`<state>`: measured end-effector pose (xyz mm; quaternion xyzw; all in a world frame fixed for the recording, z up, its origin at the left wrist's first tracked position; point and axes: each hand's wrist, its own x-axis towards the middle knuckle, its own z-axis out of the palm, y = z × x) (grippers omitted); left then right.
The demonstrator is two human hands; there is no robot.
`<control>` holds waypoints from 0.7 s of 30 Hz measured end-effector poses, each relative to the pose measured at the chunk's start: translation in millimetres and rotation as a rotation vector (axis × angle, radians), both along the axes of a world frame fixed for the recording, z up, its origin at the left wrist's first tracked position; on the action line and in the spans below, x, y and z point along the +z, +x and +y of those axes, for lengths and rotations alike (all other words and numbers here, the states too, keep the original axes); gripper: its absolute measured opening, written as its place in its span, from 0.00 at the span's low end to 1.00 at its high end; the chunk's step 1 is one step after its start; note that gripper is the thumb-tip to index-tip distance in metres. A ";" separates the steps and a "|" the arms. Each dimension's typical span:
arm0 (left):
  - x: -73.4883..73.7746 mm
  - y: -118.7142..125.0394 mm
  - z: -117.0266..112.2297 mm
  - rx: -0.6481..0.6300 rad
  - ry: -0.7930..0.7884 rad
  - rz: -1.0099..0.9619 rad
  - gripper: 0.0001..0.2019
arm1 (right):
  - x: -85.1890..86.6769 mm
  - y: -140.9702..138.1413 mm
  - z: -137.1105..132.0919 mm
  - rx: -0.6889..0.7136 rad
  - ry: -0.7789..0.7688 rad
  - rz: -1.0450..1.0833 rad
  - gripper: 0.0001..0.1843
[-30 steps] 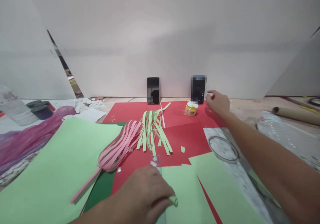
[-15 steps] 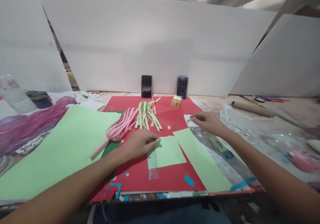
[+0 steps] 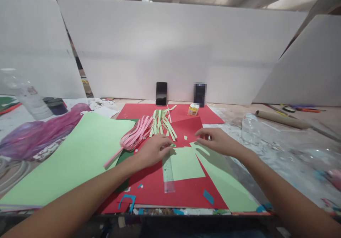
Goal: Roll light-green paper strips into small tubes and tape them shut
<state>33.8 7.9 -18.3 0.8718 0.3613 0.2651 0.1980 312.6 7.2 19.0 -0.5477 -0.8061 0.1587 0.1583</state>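
Observation:
My left hand [image 3: 156, 148] is closed in a pinch on a small green paper piece [image 3: 173, 145], partly hidden by the fingertips. Below it, a clear ruler [image 3: 168, 176] lies along the left side of a light green paper square [image 3: 188, 163]. My right hand [image 3: 218, 141] hovers with thumb and fingers apart, nothing visible between them, over the top of a long light green paper piece [image 3: 223, 177]. Just beyond the left hand lie a pink paper-strip tassel on a stick [image 3: 135, 133] and a bunch of pale green paper strips [image 3: 161, 122].
Red sheets [image 3: 149, 195] cover the middle. A large green sheet [image 3: 71, 156], pink plastic bag [image 3: 53, 131] and bottle [image 3: 32, 96] are left. Two phones [image 3: 161, 93] lean on a white board [image 3: 138, 32] behind a yellow jar [image 3: 193, 109]. Right are a clear jar [image 3: 249, 128] and cardboard tube [image 3: 282, 120].
My right hand has come left and nearer to me, from beside the red sheet to the green paper's top. My left hand keeps its pinch. The view has shifted slightly.

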 end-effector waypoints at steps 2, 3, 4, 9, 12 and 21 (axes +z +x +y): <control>2.2 -1.3 0.4 0.030 -0.035 -0.018 0.09 | 1.2 -7.4 6.3 0.007 -0.033 -0.017 0.16; 3.4 -1.7 0.6 0.048 -0.059 -0.032 0.09 | 2.3 -10.9 9.5 0.017 -0.060 -0.037 0.17; 4.6 -2.1 0.8 0.063 -0.080 -0.047 0.10 | 3.5 -14.3 12.6 0.032 -0.091 -0.060 0.17; 6.4 -2.0 1.0 0.073 -0.115 -0.063 0.09 | 3.1 -24.8 22.5 0.067 -0.123 -0.044 0.15; 4.8 -1.1 0.1 0.050 -0.106 -0.057 0.08 | -4.9 -15.1 27.9 -0.009 -0.005 0.013 0.14; -1.2 1.0 -0.4 0.100 -0.272 -0.113 0.12 | -30.9 34.9 45.0 -0.204 0.143 0.013 0.13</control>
